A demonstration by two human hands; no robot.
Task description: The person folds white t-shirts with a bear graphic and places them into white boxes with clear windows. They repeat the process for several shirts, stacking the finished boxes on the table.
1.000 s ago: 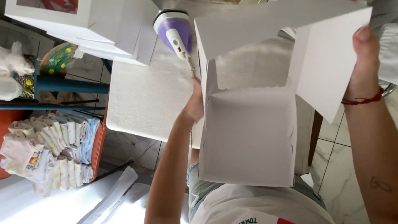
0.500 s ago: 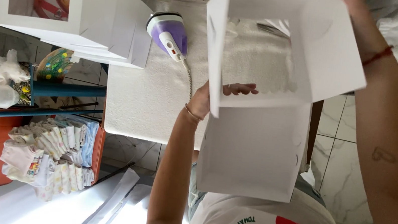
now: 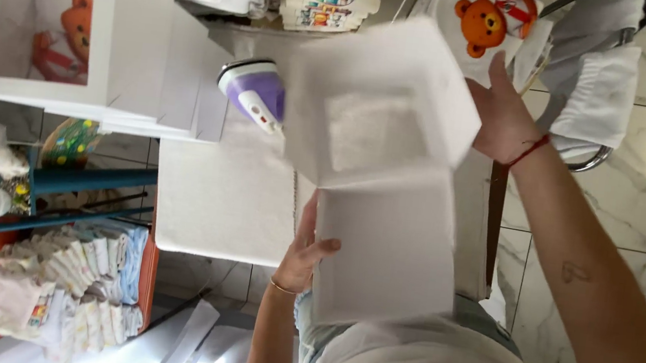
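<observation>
Both hands are on a white cardboard window box (image 3: 377, 172), held up in the air over the ironing board (image 3: 222, 202). The left hand (image 3: 305, 249) grips its lower flap edge, fingers curled around it, and the right hand (image 3: 503, 117) clasps the far top side. A purple steam iron (image 3: 256, 93) sits just behind the box.
</observation>
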